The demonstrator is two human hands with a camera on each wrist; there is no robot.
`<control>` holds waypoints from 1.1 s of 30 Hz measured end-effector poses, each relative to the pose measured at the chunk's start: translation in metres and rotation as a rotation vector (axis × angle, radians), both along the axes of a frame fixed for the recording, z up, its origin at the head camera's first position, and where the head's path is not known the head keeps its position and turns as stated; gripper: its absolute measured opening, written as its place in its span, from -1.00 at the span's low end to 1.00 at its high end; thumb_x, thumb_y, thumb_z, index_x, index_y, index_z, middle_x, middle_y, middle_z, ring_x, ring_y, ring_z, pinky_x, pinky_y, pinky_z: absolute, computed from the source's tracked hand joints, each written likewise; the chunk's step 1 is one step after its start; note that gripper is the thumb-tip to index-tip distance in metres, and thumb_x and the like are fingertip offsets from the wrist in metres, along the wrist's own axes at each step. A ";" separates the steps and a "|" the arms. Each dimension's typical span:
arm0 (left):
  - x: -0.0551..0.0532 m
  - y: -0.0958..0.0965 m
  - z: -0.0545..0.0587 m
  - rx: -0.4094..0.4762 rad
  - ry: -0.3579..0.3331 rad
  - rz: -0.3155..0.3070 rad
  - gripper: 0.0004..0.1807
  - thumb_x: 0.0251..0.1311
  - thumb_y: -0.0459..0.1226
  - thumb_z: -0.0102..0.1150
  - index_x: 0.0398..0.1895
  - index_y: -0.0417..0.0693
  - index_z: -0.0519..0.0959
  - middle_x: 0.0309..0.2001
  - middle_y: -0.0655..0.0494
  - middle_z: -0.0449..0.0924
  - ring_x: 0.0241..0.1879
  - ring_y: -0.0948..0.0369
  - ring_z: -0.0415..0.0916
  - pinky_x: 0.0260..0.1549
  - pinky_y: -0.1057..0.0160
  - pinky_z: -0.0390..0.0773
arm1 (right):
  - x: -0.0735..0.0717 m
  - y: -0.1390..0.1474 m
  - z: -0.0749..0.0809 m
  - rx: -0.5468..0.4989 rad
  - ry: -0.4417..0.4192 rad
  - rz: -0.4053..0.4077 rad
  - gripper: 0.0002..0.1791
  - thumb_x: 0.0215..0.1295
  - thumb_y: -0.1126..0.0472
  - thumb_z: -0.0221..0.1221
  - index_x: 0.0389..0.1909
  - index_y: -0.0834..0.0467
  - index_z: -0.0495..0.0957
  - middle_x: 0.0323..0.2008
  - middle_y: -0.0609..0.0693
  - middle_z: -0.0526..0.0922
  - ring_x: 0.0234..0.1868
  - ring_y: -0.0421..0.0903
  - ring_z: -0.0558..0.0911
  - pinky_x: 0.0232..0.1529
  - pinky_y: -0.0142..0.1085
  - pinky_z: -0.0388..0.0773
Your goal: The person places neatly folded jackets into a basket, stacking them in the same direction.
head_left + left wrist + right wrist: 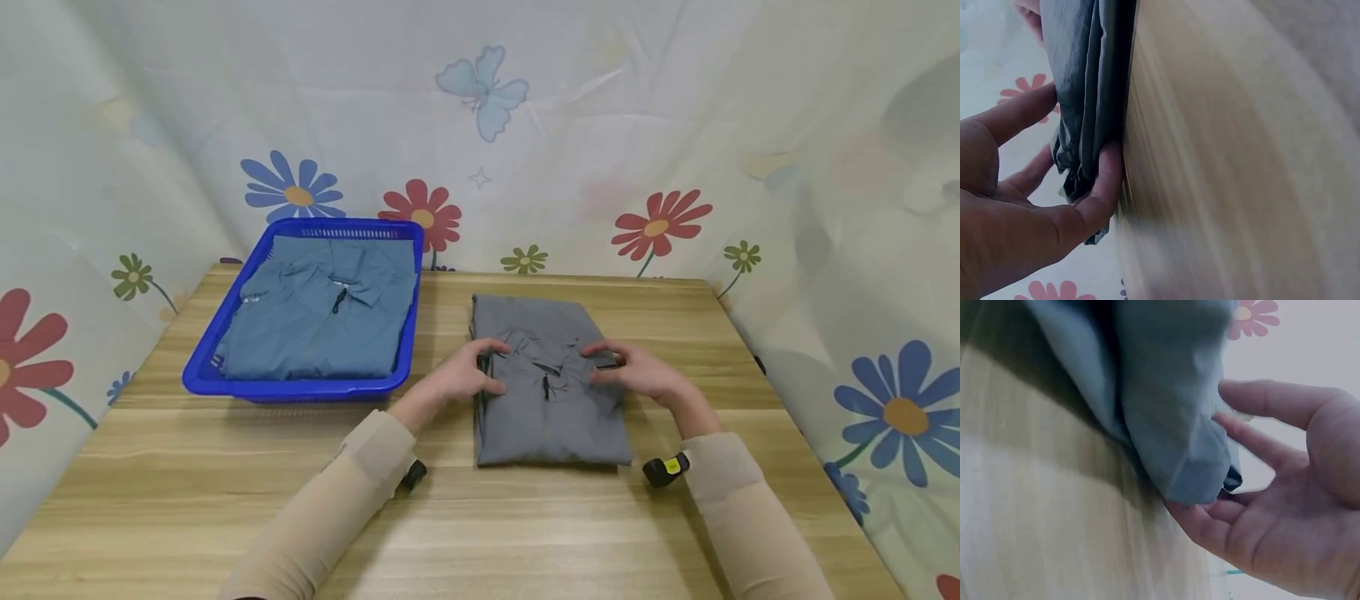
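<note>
A folded grey jacket (551,425) lies on the wooden table, its collar and dark zipper pull facing up. At its left edge my left hand (467,372) grips the folded layers. The left wrist view shows fingers (1109,172) against the lower layers by the tabletop and others on the upper face. My right hand (637,371) holds the opposite edge. In the right wrist view, fingertips tuck under the grey cloth (1172,412) while other digits touch its upper side. The parts of the fingers beneath the fabric are hidden.
To the left stands a blue plastic basket (300,388) holding a folded blue-grey jacket (315,333), also collar up. The wooden table (525,533) has a floral curtain (570,167) behind it and along both sides.
</note>
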State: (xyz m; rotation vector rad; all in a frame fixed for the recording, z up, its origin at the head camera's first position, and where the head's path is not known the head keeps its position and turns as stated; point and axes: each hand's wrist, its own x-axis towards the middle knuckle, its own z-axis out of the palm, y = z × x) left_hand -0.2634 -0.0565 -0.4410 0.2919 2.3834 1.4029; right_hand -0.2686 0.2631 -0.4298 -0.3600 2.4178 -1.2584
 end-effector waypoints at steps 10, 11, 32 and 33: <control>-0.002 -0.002 -0.001 -0.031 0.017 0.004 -0.42 0.19 -0.39 0.45 0.28 0.16 0.59 0.50 -0.06 0.25 0.02 0.11 0.46 -0.17 0.15 0.47 | -0.003 0.007 -0.007 -0.006 0.078 0.112 -0.39 0.27 0.33 0.38 0.36 0.18 0.51 0.48 0.25 0.27 0.37 0.22 0.29 0.15 -0.01 0.45; -0.002 -0.002 -0.001 -0.035 0.024 0.007 -0.43 0.19 -0.39 0.45 0.27 0.15 0.60 0.50 -0.07 0.25 0.16 0.08 0.38 -0.04 0.11 0.44 | -0.003 0.008 -0.007 -0.002 0.087 0.119 -0.38 0.27 0.34 0.38 0.36 0.17 0.51 0.48 0.24 0.27 0.37 0.22 0.30 0.13 -0.02 0.46; -0.002 0.001 0.005 -0.107 0.116 0.086 -0.54 0.17 -0.42 0.44 0.16 0.04 0.68 0.38 -0.07 0.45 0.30 0.04 0.37 0.23 0.03 0.40 | 0.005 0.003 -0.003 -0.031 0.138 0.132 -0.34 0.25 0.44 0.33 0.39 0.12 0.48 0.22 0.27 0.40 -0.72 -0.22 0.23 -0.64 -0.35 0.30; -0.001 0.001 0.006 -0.108 0.116 0.084 -0.54 0.17 -0.42 0.43 0.16 0.03 0.68 0.32 -0.10 0.49 0.17 0.05 0.44 0.13 0.06 0.45 | 0.005 0.003 -0.001 -0.033 0.140 0.132 -0.34 0.25 0.44 0.33 0.39 0.12 0.48 0.21 0.27 0.41 -0.72 -0.22 0.23 -0.64 -0.35 0.30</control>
